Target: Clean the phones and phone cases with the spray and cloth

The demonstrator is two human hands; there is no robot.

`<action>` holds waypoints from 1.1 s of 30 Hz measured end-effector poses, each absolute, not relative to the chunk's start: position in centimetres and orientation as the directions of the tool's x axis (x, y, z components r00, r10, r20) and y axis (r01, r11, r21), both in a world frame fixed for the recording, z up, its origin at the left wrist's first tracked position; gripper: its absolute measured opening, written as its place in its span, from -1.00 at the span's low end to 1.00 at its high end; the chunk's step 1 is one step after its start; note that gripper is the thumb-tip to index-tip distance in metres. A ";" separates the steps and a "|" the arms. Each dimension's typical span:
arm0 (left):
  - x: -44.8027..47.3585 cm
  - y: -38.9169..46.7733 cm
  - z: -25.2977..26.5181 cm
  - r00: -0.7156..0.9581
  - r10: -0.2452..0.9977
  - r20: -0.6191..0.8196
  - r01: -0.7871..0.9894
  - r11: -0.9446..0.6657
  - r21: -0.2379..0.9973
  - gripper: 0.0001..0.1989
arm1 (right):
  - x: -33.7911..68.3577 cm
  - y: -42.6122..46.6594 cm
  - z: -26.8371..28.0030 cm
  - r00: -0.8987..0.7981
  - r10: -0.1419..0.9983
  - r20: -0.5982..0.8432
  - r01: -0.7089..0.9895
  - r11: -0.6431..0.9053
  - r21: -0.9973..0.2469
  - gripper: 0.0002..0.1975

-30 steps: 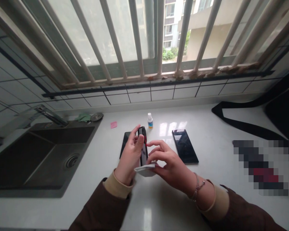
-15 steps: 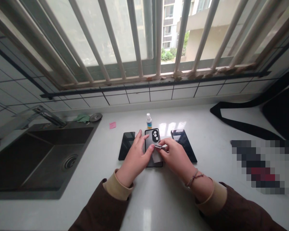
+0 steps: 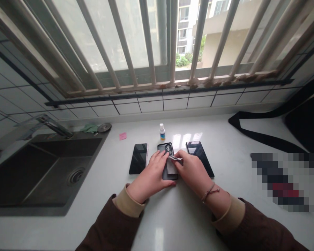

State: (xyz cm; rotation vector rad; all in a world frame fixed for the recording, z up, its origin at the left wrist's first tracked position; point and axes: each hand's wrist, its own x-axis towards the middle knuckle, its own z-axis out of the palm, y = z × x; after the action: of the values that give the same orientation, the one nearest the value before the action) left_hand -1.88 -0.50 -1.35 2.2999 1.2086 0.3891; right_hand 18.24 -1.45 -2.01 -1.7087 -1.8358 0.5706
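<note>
My left hand (image 3: pixel 154 172) holds a black phone case (image 3: pixel 162 148), its fingers over the left side and its thumb along the near end. The case has a camera cutout at the far end. Between the fingertips of my right hand (image 3: pixel 191 167) is a folded grey cloth (image 3: pixel 172 168) with a zigzag edge, hanging over the case. Left of the case lies a dark-screened phone (image 3: pixel 138 158), close to my left wrist. Another dark phone (image 3: pixel 199 153) is partly covered by my right hand. Beyond the case stands a small white-capped bottle (image 3: pixel 162 132).
A dark sink (image 3: pixel 49 170) with a faucet (image 3: pixel 54 127) takes up the left. A pink sticky note (image 3: pixel 122 136) lies on the white counter (image 3: pixel 159 216). At right are a black strap (image 3: pixel 261 134) and a blurred-out object (image 3: pixel 282 184). Window bars rise behind.
My left hand has come down from spread fingers onto the phone case, its thumb shifting to the near end. The case has tilted slightly. My right hand keeps the cloth.
</note>
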 end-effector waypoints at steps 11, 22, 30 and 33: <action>-2.3 -0.6 -1.5 0.583 0.811 0.044 0.668 -0.509 0.543 0.09 | 18.9 -1.1 -0.5 0.024 0.991 0.132 0.488 0.104 -0.867 -0.83; 4.1 -2.1 -1.1 0.656 0.738 0.157 0.657 -0.661 0.363 0.03 | 23.6 2.9 -1.5 0.198 0.936 0.290 0.775 0.032 -0.631 -0.80; 7.9 -2.3 -2.8 0.651 0.724 0.226 0.671 -0.689 0.275 -0.14 | 24.0 3.1 -3.1 0.266 0.945 0.193 0.870 -0.149 -0.470 -0.80; 7.9 -2.1 -3.2 0.642 0.726 0.246 0.674 -0.688 0.269 -0.28 | 24.2 3.1 -3.4 0.271 0.944 0.188 0.874 -0.159 -0.458 -0.79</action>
State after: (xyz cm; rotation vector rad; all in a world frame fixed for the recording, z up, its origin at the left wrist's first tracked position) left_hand 7.89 -2.10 -3.15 2.7062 1.1624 0.5075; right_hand 24.22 3.10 -3.36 -2.0675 -1.6360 0.1928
